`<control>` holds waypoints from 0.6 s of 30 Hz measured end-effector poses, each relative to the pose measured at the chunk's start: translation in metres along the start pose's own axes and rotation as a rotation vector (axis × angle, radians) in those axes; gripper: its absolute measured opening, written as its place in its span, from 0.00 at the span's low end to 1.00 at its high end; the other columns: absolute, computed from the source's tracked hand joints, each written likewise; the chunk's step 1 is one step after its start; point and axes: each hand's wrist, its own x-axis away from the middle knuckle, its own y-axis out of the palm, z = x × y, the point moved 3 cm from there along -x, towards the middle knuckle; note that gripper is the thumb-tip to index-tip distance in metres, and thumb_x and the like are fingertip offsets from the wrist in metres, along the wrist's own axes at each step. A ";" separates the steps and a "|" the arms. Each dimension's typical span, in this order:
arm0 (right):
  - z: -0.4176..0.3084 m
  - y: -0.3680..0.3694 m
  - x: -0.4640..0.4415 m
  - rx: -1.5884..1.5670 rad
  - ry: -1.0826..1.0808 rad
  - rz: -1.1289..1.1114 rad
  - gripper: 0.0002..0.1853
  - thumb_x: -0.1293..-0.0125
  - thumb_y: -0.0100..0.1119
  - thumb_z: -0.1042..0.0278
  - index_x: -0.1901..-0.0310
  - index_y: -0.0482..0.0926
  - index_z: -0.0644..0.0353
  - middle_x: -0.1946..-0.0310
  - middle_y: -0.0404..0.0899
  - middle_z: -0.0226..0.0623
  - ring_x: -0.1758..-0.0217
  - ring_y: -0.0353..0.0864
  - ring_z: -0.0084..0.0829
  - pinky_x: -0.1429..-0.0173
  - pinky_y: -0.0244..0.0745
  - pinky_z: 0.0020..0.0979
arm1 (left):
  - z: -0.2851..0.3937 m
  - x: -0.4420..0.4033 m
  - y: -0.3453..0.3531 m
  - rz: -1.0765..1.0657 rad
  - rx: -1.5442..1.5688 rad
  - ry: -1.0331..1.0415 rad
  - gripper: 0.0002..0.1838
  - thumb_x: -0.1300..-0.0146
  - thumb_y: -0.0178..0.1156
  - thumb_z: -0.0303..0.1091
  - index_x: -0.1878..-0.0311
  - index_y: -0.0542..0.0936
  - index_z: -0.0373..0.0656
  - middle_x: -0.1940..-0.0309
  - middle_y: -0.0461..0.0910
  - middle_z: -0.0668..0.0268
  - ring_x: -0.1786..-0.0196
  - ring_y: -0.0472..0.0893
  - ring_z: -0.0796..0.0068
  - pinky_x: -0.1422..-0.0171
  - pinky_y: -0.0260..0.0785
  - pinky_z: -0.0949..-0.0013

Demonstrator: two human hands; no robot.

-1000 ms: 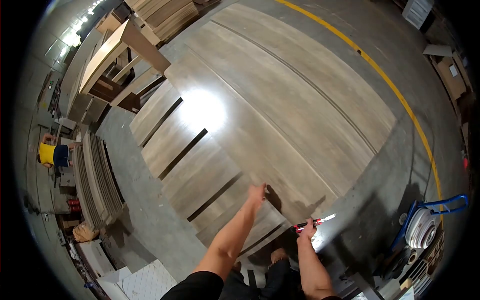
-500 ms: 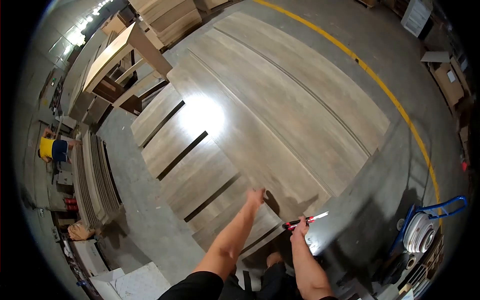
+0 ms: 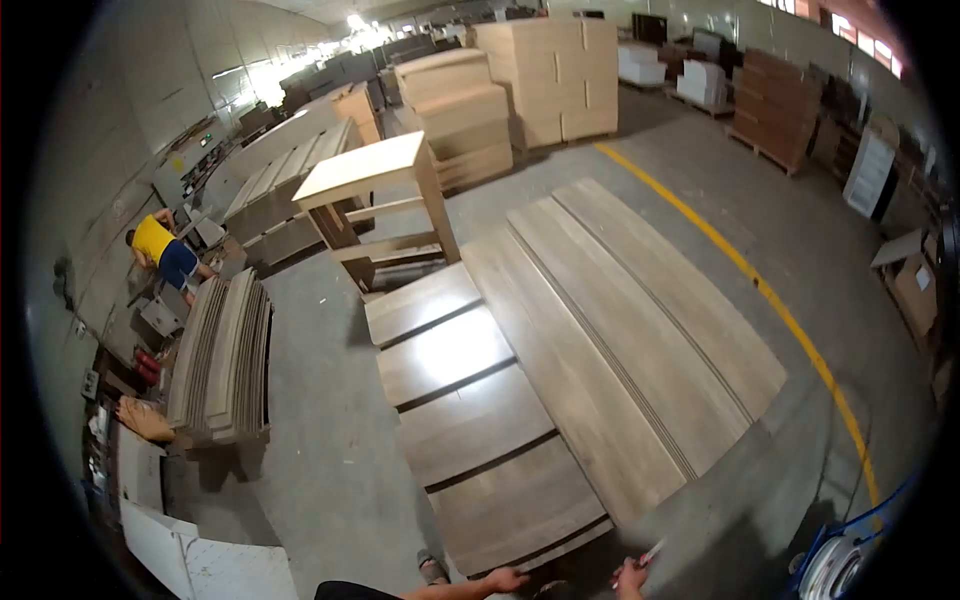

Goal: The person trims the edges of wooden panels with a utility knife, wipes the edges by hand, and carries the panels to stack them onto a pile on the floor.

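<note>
At the bottom edge, my right hand (image 3: 630,578) is closed around a knife-like tool with a pale blade (image 3: 653,550) pointing up and right. My fingers cover most of its handle. My left hand (image 3: 507,580) is to the left, near the front end of the nearest wood-grain boards (image 3: 515,490); it is small and blurred, so its finger shape is unclear. These boards lie in a row with dark gaps between them. Alongside on the right, long grooved wood-grain panels (image 3: 620,330) lie flat.
A wooden frame like a small table (image 3: 375,165) stands beyond the boards. Stacked panels (image 3: 225,350) stand at left, near a person in a yellow top (image 3: 153,240). Cartons (image 3: 560,80) rise behind. A yellow floor line (image 3: 740,265) and a blue-handled trolley (image 3: 850,525) are at right.
My view has tilted up, bringing the far hall into sight. Both hands now appear lower in the picture, and my left hand has drawn back from over the boards. The tool stays in my right hand.
</note>
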 end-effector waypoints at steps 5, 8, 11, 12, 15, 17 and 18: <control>0.001 0.040 0.114 0.249 -0.052 -0.156 0.19 0.28 0.60 0.46 0.51 0.72 0.53 0.77 0.79 0.33 0.79 0.75 0.28 0.78 0.70 0.37 | -0.101 0.110 -0.032 0.059 -0.064 -0.287 0.27 0.33 0.60 0.56 0.42 0.84 0.45 0.46 0.85 0.51 0.50 0.84 0.53 0.42 0.75 0.51; 0.044 0.115 0.156 0.330 -0.121 -0.259 0.25 0.29 0.61 0.44 0.42 0.65 0.50 0.77 0.79 0.33 0.80 0.75 0.28 0.78 0.71 0.38 | -0.161 0.147 -0.075 0.075 0.273 -0.249 0.29 0.32 0.59 0.57 0.37 0.81 0.46 0.43 0.83 0.50 0.45 0.82 0.52 0.38 0.73 0.49; 0.101 0.228 0.206 0.445 -0.159 -0.461 0.34 0.30 0.62 0.42 0.33 0.58 0.47 0.78 0.79 0.33 0.81 0.74 0.29 0.79 0.71 0.39 | -0.161 0.237 -0.169 0.160 0.666 -0.247 0.31 0.31 0.58 0.58 0.32 0.78 0.48 0.40 0.81 0.48 0.38 0.80 0.51 0.33 0.70 0.47; 0.121 0.270 0.229 0.493 -0.153 -0.559 0.36 0.30 0.62 0.41 0.30 0.56 0.46 0.78 0.79 0.34 0.82 0.74 0.29 0.79 0.72 0.39 | -0.242 0.195 -0.142 0.144 0.685 -0.301 0.25 0.28 0.57 0.56 0.40 0.82 0.48 0.57 0.87 0.65 0.56 0.84 0.71 0.58 0.74 0.65; 0.214 0.399 0.289 0.730 -0.090 -0.982 0.46 0.31 0.63 0.39 0.21 0.49 0.44 0.78 0.79 0.34 0.83 0.74 0.29 0.80 0.72 0.40 | -0.289 0.284 -0.194 0.394 1.252 -0.286 0.21 0.28 0.59 0.54 0.43 0.82 0.50 0.59 0.84 0.76 0.58 0.80 0.83 0.61 0.70 0.72; 0.196 0.455 0.425 1.073 -0.116 -1.292 0.12 0.26 0.60 0.58 0.53 0.78 0.58 0.70 0.79 0.31 0.76 0.76 0.24 0.69 0.76 0.32 | -0.322 0.332 -0.222 0.501 1.483 -0.219 0.14 0.26 0.59 0.47 0.48 0.82 0.49 0.55 0.85 0.73 0.57 0.82 0.78 0.57 0.74 0.70; 0.226 0.482 0.449 0.887 0.077 -1.359 0.23 0.23 0.57 0.47 0.44 0.79 0.61 0.63 0.82 0.32 0.68 0.80 0.25 0.62 0.77 0.29 | -0.320 0.370 -0.246 0.575 1.596 -0.169 0.13 0.26 0.59 0.46 0.50 0.82 0.47 0.54 0.85 0.71 0.56 0.83 0.77 0.56 0.74 0.70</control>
